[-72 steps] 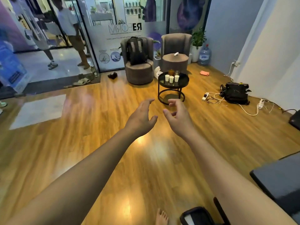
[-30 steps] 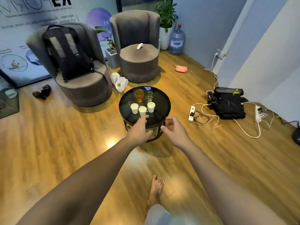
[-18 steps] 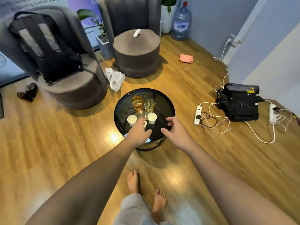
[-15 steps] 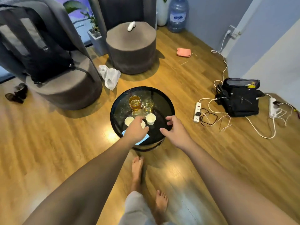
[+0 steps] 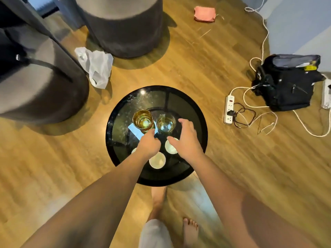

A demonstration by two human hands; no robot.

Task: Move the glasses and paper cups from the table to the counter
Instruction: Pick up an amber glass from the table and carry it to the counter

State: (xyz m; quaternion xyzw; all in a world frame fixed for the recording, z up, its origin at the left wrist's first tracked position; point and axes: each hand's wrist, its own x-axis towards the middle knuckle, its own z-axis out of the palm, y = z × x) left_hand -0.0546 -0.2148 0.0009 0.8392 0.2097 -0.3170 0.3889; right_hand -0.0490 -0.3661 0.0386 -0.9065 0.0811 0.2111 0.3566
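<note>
Glasses first: the amber-filled tumbler (image 5: 142, 121) and clear tumbler (image 5: 165, 122) stand mid-frame on the round black glass table (image 5: 197, 122), white paper cups (image 5: 157, 162) just below. Likely slick, breakable, spillable; grip the walls. Left hand (image 5: 148, 144) and right hand (image 5: 186, 138) hover spread, empty.

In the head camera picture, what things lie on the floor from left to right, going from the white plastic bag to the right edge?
White plastic bag → round black table → pink cloth → white power strip → black bag.
</note>
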